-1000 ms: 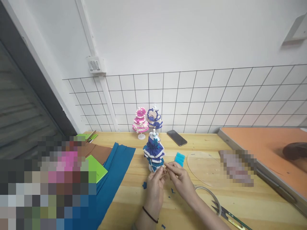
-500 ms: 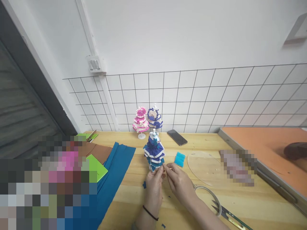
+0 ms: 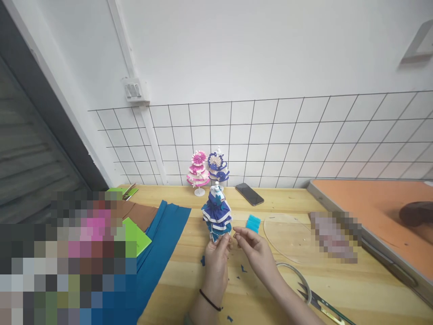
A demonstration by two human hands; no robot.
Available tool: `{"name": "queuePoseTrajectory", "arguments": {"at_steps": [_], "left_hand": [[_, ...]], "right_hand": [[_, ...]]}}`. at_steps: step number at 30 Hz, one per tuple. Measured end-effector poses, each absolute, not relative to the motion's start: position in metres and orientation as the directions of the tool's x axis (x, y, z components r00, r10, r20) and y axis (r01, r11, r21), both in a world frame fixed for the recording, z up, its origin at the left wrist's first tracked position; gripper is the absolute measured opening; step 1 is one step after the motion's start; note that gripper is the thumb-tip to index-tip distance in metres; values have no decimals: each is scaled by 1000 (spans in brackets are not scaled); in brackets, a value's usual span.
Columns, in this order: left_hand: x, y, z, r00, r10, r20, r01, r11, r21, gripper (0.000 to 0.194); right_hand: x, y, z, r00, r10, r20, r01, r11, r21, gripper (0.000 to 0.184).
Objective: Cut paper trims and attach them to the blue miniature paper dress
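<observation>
My left hand (image 3: pixel 217 262), a dark band on its wrist, pinches the lower edge of a small blue, teal and white tiered dress on a white mini dress form (image 3: pixel 217 212). The form stands upright in front of me; its base is hidden behind the hand. Just right of the dress hem is my right hand (image 3: pixel 253 248), apart from it, its thumb and curled fingers slightly separated with nothing visible between them. Teal scraps (image 3: pixel 243 268) lie on the wooden table below. Beyond the right hand is a folded bright blue piece (image 3: pixel 253 224).
Behind stand a pink dress form (image 3: pixel 199 169) and a purple one (image 3: pixel 219 168), with a phone (image 3: pixel 249 194) to their right. Teal fabric (image 3: pixel 169 243) lies left. At right are a tape roll (image 3: pixel 297 271), thread snips (image 3: pixel 324 302), a clear round sheet (image 3: pixel 287 234) and an orange board (image 3: pixel 372 212).
My right hand has drawn back a little to the right from the hem, its fingertips loosening from a pinch. My left hand keeps its hold on the dress.
</observation>
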State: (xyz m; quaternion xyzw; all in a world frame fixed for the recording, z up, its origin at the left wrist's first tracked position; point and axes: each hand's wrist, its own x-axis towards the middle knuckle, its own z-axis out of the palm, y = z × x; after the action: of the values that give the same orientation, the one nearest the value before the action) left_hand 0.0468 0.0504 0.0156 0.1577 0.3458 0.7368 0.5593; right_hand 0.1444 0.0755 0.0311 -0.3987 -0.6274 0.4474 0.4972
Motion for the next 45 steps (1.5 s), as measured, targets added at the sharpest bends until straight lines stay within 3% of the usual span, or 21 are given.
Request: {"name": "queuePoseTrajectory", "arguments": {"at_steps": [6,11,18,25,33,36,40,45], "left_hand": [[47,48,19,-290,946,-145,-735,-123,667,12],[47,47,19,-285,950,-127,-745,-137,653,12],[46,48,17,-313,934,-174,-764,-139,630,10],[46,49,16,-314,933,-176,-755,-134,642,10],[46,47,14,-282,946,-160,-761,-119,638,14],[46,47,14,-299,935,-189,-759,-113,641,14],[45,49,14,-321,921,-221,-761,-112,639,18],[44,49,12,-335,917,-215,-750,-122,650,17]], "right_hand": [[144,68,32,-199,892,406,118,433,-894,27],[144,70,30,-235,881,410,128,446,-886,29],[145,75,31,-134,974,183,-102,170,-980,30],[154,85,34,-49,995,89,-131,82,-988,34],[144,89,31,-225,974,-10,-138,-42,-990,37],[141,97,36,-206,978,27,-111,4,-994,39],[140,112,68,-146,969,199,-69,190,-979,41],[129,121,131,-272,876,398,-11,411,-912,31]]}}
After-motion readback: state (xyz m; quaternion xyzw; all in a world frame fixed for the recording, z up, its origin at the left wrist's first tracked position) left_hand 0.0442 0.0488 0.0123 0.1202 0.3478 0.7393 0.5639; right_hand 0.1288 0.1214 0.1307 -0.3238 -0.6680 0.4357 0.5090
